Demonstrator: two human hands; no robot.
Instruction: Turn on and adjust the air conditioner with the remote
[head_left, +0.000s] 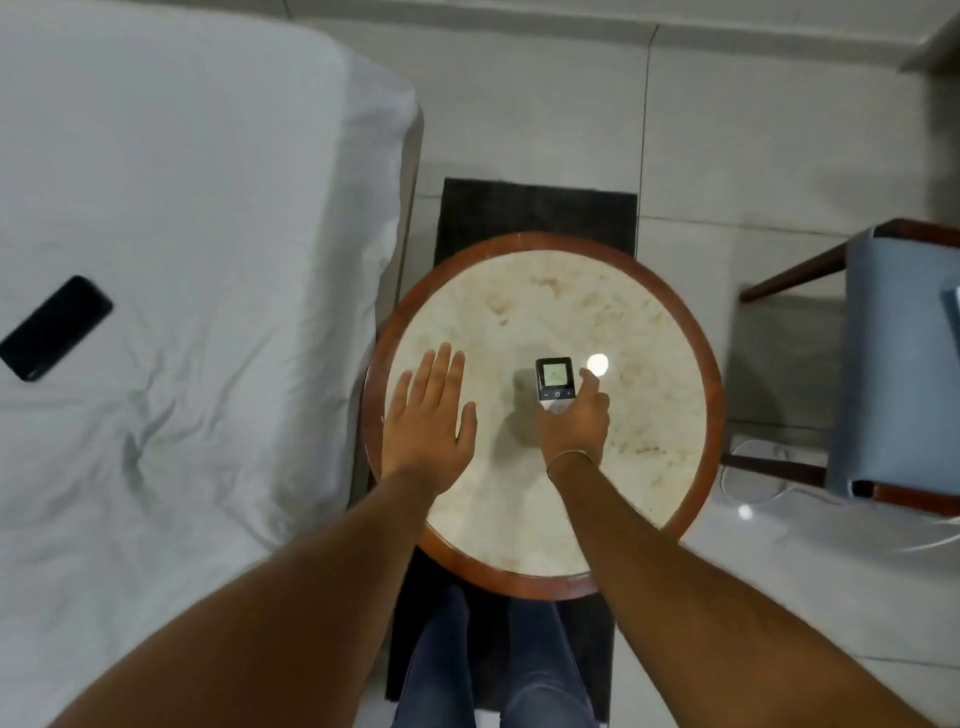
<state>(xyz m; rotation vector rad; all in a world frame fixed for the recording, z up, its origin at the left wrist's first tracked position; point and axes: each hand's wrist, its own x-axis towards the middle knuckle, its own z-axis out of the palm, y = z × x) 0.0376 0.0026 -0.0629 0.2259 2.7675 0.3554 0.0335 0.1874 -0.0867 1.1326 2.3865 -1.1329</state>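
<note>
Two bare hands over a round marble-topped table (519, 530) with a red-brown wooden rim. Right hand (574, 421) curled around the lower end of a small white remote (555, 384), index finger stretched up along its right side, above the table's middle. Remote face up: grey lit screen in a dark frame, digits too small to read, a row of buttons below with a power symbol between minus and plus. Left hand (428, 415) flat, palm down, fingers straight and close together, thumb apart, holding nothing. Black phone (56, 327) on the white bed (197, 208) at left; blue chair (893, 364) at right.

remote (555, 382) – power sign, minus, plus | screen digits – blurred
</note>
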